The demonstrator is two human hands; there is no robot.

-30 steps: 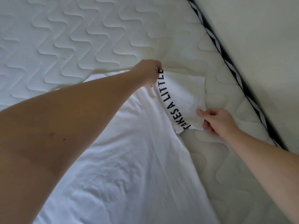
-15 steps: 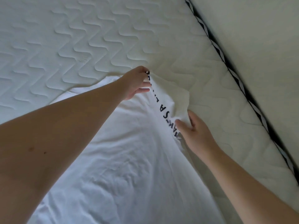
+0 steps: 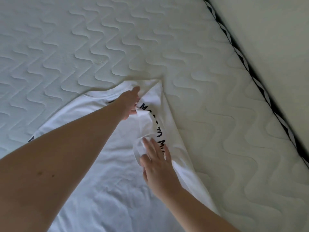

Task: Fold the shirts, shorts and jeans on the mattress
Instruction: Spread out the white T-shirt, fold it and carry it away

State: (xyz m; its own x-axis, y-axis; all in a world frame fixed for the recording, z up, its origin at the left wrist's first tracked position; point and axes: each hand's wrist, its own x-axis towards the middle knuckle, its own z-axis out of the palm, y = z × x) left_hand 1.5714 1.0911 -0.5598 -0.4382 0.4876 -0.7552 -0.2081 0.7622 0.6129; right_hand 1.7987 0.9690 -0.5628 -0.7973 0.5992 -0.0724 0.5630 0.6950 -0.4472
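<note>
A white T-shirt point(image 3: 103, 166) with black lettering lies spread on the quilted mattress point(image 3: 100, 39), collar toward the far side. Its right sleeve point(image 3: 158, 104) is folded inward over the body, with the letters facing up. My left hand point(image 3: 129, 102) is at the shoulder and pinches the folded sleeve's edge between its lower fingers, one finger pointing toward the collar seam. My right hand point(image 3: 156, 161) lies flat with straight fingers on the bunched sleeve end, pressing it onto the shirt. My left forearm hides much of the shirt's left half.
The mattress's black-and-white piped edge point(image 3: 242, 59) runs diagonally at the right, against a pale wall point(image 3: 267, 30). Bare quilted surface lies beyond the collar and to the right of the shirt. No other garments are in view.
The sleeve has been carried from the mattress inward onto the shirt. My right hand let go of its pinch and now lies flat on the cloth. My left hand stayed at the shoulder.
</note>
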